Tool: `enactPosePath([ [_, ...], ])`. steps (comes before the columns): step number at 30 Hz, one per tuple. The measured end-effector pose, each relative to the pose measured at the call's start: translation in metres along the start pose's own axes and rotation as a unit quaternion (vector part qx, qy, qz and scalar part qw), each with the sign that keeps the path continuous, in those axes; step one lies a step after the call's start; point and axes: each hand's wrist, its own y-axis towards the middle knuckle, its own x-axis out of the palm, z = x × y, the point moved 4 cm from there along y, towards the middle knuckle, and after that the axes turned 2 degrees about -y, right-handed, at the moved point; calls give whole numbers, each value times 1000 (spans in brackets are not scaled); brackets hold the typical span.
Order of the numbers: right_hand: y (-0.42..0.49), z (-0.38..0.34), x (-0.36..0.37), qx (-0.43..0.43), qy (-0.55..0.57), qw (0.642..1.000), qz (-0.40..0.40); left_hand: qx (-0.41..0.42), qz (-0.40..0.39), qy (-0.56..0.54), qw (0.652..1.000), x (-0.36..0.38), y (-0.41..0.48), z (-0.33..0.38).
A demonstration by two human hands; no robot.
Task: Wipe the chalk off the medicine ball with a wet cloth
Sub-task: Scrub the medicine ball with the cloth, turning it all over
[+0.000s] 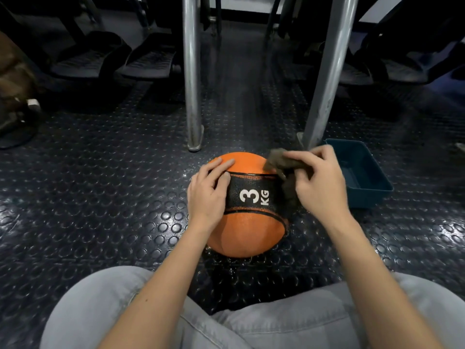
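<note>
Ball (247, 227), orange, round, pebbled, black-banded: steadied under straight, spread fingers of left hand (207, 195). Cloth (275, 159), brown, crumpled: pinched in curled fingers of right hand (319, 182), draped below them.

A dark rubber floor (100, 197) covered in raised round studs carries everything. An orange rubber medicine ball (249, 230) with a black band marked 3 KG sits on it. Near the ball's right side lies a teal rectangular plastic tub (370, 197). An upright shiny metal post (192, 96) stands behind the ball, and a slanted metal post (324, 91) meets the floor just beside the tub's far corner.
</note>
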Motion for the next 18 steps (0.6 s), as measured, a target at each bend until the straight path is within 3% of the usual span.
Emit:
enactPosePath([
  [2,-8,-24,11,-90,81,991,-63,-2,-10,-21,1000,-5,6,-3],
  [4,-17,-33,28,-117,108,975,-156,25,-15,4,1000,-7,7,0],
  [6,-13,-20,33,-92,55,985,-132,32,-16,25,999,-5,7,2],
  [9,-4,9,16,14,-104,993,-55,25,-8,34,999,2,2,5],
  [11,-1,8,6,36,-55,998,-23,32,12,33,999,2,0,5],
  [14,-13,-27,9,-56,80,995,-15,14,32,38,999,2,-1,2],
  [16,-21,-39,24,-87,91,991,-51,9,34,37,999,1,-1,1],
  [18,-17,-24,32,-50,49,996,-59,9,29,31,999,2,-2,2],
])
